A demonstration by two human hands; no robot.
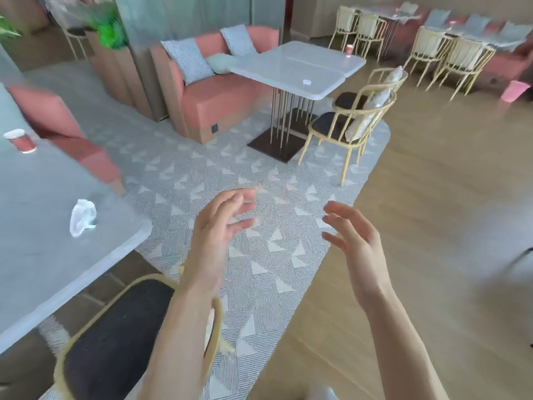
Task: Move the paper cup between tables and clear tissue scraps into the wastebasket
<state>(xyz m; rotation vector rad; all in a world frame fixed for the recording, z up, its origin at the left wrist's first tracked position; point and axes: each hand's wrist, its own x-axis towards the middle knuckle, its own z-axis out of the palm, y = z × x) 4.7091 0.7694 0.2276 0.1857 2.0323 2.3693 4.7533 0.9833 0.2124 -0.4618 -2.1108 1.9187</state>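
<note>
While both arms reach forward over the patterned carpet, neither holds anything: the left hand and the right hand hang in the air with fingers spread and loosely bent, palms roughly facing each other. On the near table at the person's left, a red paper cup stands upright towards the far edge, and a crumpled tissue scrap lies well apart from it, nearer the table's right edge. Across the carpet, the far table carries a second red cup near its back corner and a small white scrap close to its front edge. A pink wastebasket sits on the wooden floor at the far right, well away from both tables. The paper cup is likely light and thin-walled, so it would best be taken round its middle with a gentle wrap of fingers and thumb, since a hard squeeze could buckle it; whether it holds liquid cannot be told. The tissue looks soft and nearly weightless, easily pinched anywhere on its raised folds, though a loose pinch might shed bits.
</note>
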